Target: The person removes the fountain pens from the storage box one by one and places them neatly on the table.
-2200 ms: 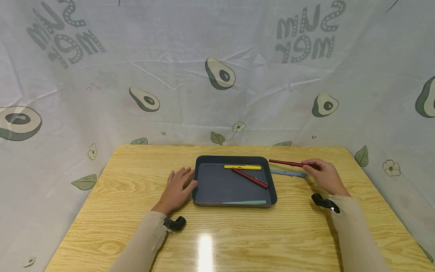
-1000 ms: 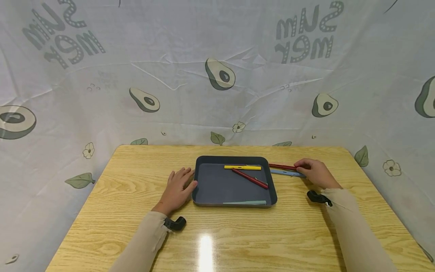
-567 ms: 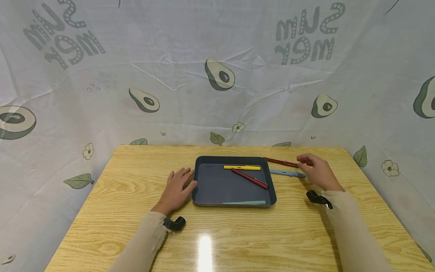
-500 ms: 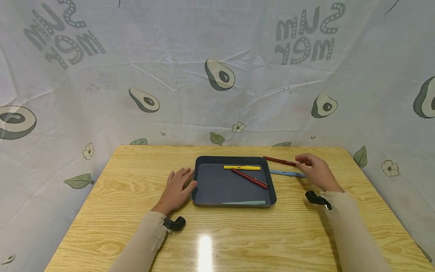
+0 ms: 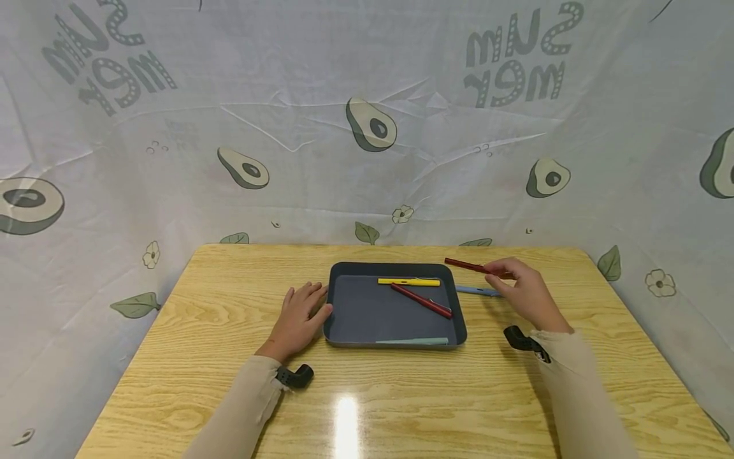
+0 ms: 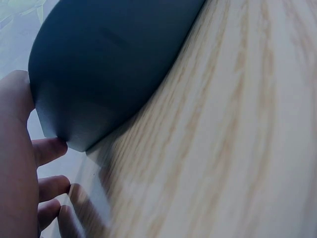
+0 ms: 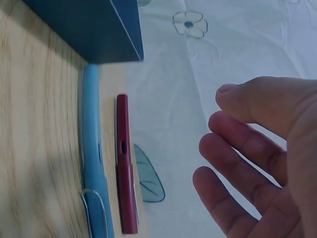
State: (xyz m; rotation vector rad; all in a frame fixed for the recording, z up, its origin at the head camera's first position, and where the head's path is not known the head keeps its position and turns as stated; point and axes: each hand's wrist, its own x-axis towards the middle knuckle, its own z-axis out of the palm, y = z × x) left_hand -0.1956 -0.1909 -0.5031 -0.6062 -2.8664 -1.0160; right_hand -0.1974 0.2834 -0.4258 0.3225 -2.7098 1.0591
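Observation:
My right hand point(image 5: 524, 290) is at the back right of the table, thumb and index finger pinching a dark red pen point(image 5: 466, 264) in the head view. That pen points left towards the tray's back corner. In the right wrist view, the red pen point(image 7: 126, 168) shows beside a blue pen point(image 7: 91, 134), with a gap between it and the curled fingers point(image 7: 233, 183). The blue pen point(image 5: 476, 291) lies right of the dark grey tray point(image 5: 395, 347), partly behind the hand. My left hand point(image 5: 295, 322) rests with spread fingers against the tray's left wall point(image 6: 104, 74).
Inside the tray lie a yellow pen point(image 5: 408, 282), a second red pen point(image 5: 421, 301) and a pale green pen point(image 5: 413, 342) along the front wall. The wooden table point(image 5: 401, 408) meets a printed curtain point(image 5: 321, 191) at the back.
My right hand lowers the red pen beside the blue one, then raises it towards the back with its tilt changed. The hand also shifts left. The left hand and tray stay put.

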